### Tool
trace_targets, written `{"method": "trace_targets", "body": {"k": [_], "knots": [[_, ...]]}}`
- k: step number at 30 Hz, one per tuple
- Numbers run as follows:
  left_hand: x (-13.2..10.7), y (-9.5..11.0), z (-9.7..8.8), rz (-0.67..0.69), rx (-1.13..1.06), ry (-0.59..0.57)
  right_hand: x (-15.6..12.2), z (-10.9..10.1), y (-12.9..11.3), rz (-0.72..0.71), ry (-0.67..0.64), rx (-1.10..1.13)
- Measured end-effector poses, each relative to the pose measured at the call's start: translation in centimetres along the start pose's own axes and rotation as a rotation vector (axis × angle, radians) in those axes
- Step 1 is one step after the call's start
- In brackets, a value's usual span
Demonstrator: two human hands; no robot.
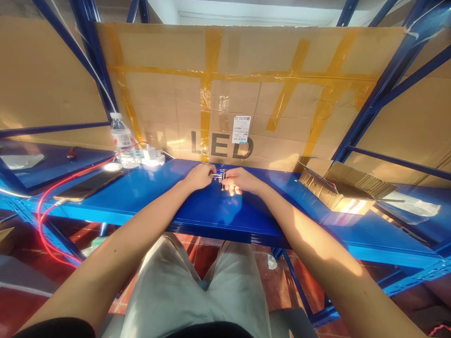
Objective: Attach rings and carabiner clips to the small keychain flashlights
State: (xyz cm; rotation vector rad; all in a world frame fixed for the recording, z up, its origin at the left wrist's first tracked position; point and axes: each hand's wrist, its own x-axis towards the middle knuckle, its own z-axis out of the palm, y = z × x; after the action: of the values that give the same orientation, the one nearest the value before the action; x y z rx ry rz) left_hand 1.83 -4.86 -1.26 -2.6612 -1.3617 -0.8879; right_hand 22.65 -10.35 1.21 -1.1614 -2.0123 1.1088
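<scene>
Close together over the far part of the blue shelf top (200,206), both my hands are closed on a small shiny metal piece (220,175) with dark parts. My left hand (200,176) pinches its left side with the fingertips. From the right, my right hand (240,180) grips the other side, its lower fingers curled and lit by the sun. The piece is too small, and too much covered by fingers, for me to tell its kind.
Behind stands a big taped cardboard sheet (158,108) marked LED. To the left are a water bottle (123,141), a white power adapter (152,157), a phone (89,185) and a red cable (41,216). An open cardboard box (347,202) sits at the right.
</scene>
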Motion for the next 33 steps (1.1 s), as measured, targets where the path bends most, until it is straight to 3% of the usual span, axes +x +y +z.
{"method": "trace_targets", "body": {"k": [3, 9, 16, 33], "knots": [[-0.1, -0.1, 0.3, 0.005, 0.033, -0.054, -0.3, 0.3, -0.3, 0.042, -0.072, -0.077], [-0.1, -0.1, 0.3, 0.056, -0.031, -0.115, -0.2, 0.2, 0.0, -0.003, -0.033, -0.112], [-0.1, -0.3, 0.3, 0.002, -0.044, -0.127, 0.3, 0.2, 1.6, -0.126, -0.04, -0.185], [0.4, -1.0, 0.3, 0.006, -0.136, -0.245, -0.3, 0.3, 0.6, -0.098, -0.056, -0.242]]}}
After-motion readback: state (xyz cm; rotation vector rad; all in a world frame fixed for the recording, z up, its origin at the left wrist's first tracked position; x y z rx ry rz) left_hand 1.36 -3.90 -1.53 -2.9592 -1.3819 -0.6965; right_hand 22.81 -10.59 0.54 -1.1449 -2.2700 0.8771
